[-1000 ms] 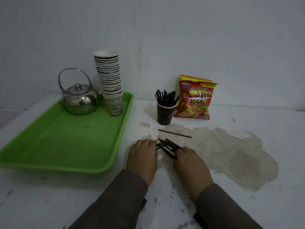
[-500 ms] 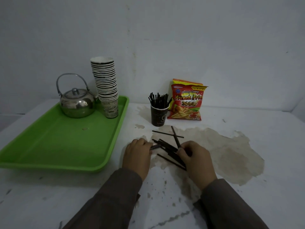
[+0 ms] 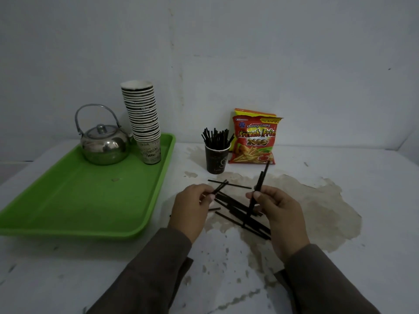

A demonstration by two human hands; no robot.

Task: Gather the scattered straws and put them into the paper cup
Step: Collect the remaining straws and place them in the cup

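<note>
Black straws (image 3: 240,211) scattered in a loose crossed heap on the counter (image 3: 362,257) at centre frame, most lying on a diagonal from upper left to lower right, one thin one stretched nearly level just above the heap. Between and just under both hands, touching neither palm. Right hand (image 3: 278,214) at right of the heap, thumb and fingers (image 3: 257,196) pinched on a small bunch of straws (image 3: 260,177) held near upright, tips leaning toward the upper right, lower ends down among the heap. Left hand (image 3: 192,207) at left of the heap, fingers curled on one or two short straws (image 3: 220,186) angled up to the right. Paper cup (image 3: 216,158) above the heap, upright, already bristling with straws, roughly midway between the hands yet a shade nearer the left by the look of it. Held bunch already close to vertical, so probably only a lift up-frame and a drop into the cup mouth needed. Snack bag (image 3: 255,141) just right of the cup, leaning on the wall. Green tray (image 3: 79,200) at left, carrying a steel kettle (image 3: 103,143) and a tall stack of cups (image 3: 144,118)
</note>
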